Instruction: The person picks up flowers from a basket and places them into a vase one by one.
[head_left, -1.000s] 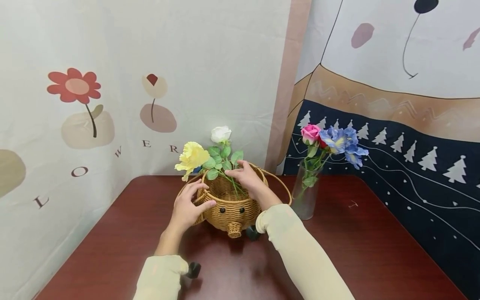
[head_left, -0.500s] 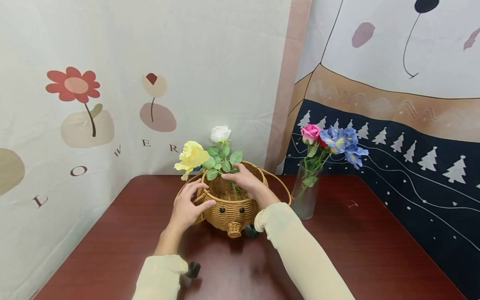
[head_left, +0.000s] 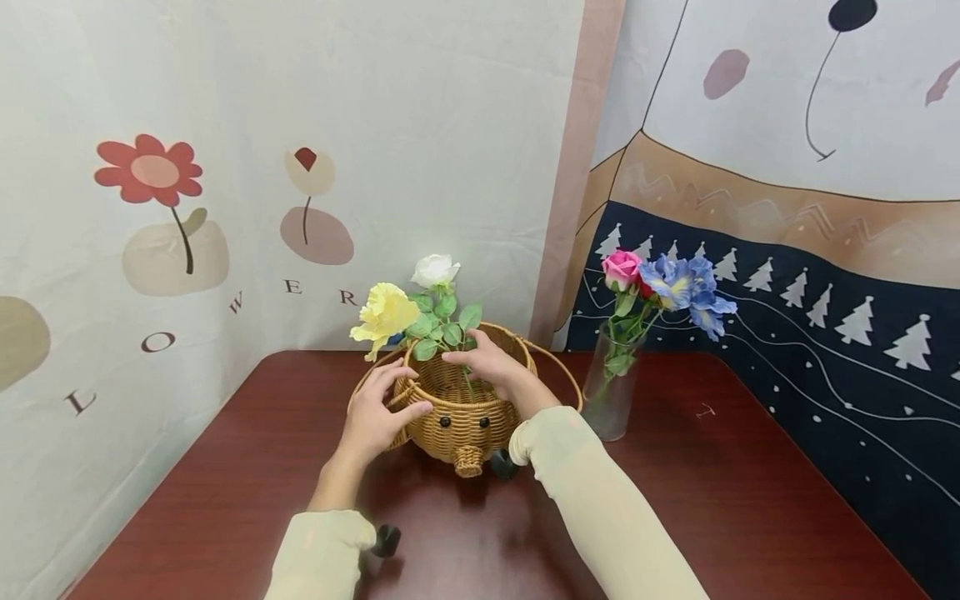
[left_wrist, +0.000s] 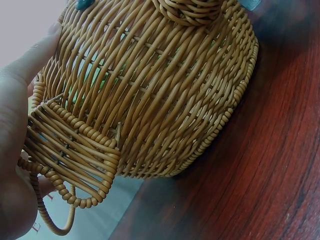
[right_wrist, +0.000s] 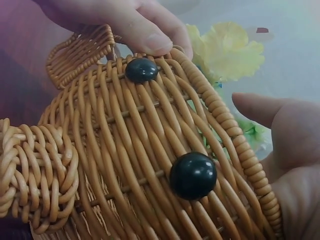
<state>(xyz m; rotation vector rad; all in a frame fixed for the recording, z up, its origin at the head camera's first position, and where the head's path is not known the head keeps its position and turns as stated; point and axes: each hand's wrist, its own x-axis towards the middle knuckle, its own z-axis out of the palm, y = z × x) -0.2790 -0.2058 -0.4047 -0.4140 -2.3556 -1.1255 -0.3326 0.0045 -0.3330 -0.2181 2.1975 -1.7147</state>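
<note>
A wicker basket shaped like an animal face, with black bead eyes and a woven snout, stands on the table. My left hand grips its left side, thumb on the front by the rim and fingers around the woven ear. My right hand reaches over the opening and holds the stem of a white rose, its stem running down inside the basket. The thumb shows straight in the right wrist view; the other fingers are partly hidden. Left of the rose, a yellow flower leans over the rim.
A clear glass vase with a pink rose and blue irises stands to the right, close to the basket's looped handle. The dark red table meets printed cloth backdrops behind.
The white rose has tipped slightly left, and my right hand has shifted a little left and lower over the basket. My left hand and the basket stay in place.
</note>
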